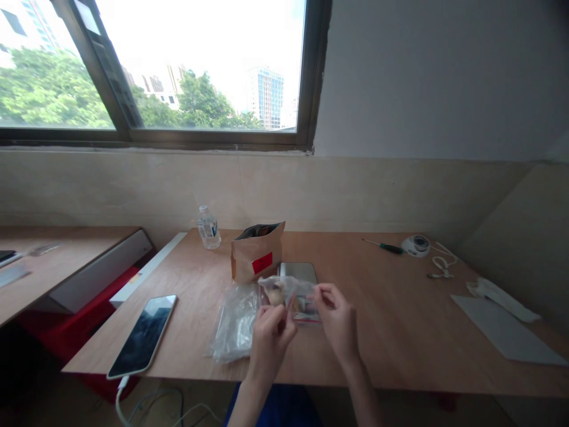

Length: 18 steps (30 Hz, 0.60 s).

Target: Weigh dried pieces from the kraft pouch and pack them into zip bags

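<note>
My left hand [272, 332] is closed in a pinch on a small clear plastic bag [288, 284]. A roundish beige item [276, 294] shows through the plastic, its kind unclear. On the bag's right side, the fingers of my right hand [335, 317] are pinched together at its edge. A red line runs along the lower part of the plastic. Close to my left hand lies a pile of clear plastic bags [235, 329]. Behind the held bag is a flat silver device [299, 271], partly covered. An open brown paper pouch [258, 255] with a red label stands just beyond.
A water bottle [208, 228] stands at the back left, and a phone [144, 335] with a white cable lies front left. To the right are a green-handled screwdriver [386, 247], a white dome camera [416, 245], its cable [442, 265] and a grey sheet [507, 329].
</note>
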Tool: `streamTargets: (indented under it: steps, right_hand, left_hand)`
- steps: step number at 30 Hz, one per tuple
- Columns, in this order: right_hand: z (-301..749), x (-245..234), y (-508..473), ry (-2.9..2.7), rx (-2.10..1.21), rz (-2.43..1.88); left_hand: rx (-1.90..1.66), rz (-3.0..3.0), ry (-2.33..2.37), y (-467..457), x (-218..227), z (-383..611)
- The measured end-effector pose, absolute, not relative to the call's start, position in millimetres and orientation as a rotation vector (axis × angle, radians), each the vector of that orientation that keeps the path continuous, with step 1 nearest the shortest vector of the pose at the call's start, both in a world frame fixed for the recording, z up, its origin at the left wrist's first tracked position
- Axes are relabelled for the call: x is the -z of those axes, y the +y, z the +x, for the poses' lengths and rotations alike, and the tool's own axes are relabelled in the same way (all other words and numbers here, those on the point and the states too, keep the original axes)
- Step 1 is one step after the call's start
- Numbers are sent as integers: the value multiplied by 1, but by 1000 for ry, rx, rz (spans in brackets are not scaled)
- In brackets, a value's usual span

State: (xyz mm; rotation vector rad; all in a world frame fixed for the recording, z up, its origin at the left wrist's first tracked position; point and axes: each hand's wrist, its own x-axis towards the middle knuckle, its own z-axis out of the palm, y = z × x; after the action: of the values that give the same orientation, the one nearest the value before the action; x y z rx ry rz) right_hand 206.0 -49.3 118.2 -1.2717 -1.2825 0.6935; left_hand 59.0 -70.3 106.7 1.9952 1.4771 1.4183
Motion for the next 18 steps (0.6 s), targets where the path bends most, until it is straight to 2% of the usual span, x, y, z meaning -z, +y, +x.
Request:
streamTargets:
  steps: [5,11,15,18]
  right_hand:
    - [233,-135,-42,-1131,-627,-1221]
    - [218,-148,-44,-1137,-815,-1119]
    - [203,-143,-31,-1231,-1029,-1043]
    - [194,-138,-23,-1332,-858,-1078]
  left_hand:
    - [-1413,1933,1398,-84,-100,50]
    - [-1442,1435,1104,-69,-78,50]
    - [-1416,1375,981,-50,-65,52]
    - [-1485,1322,977,-36,-62,52]
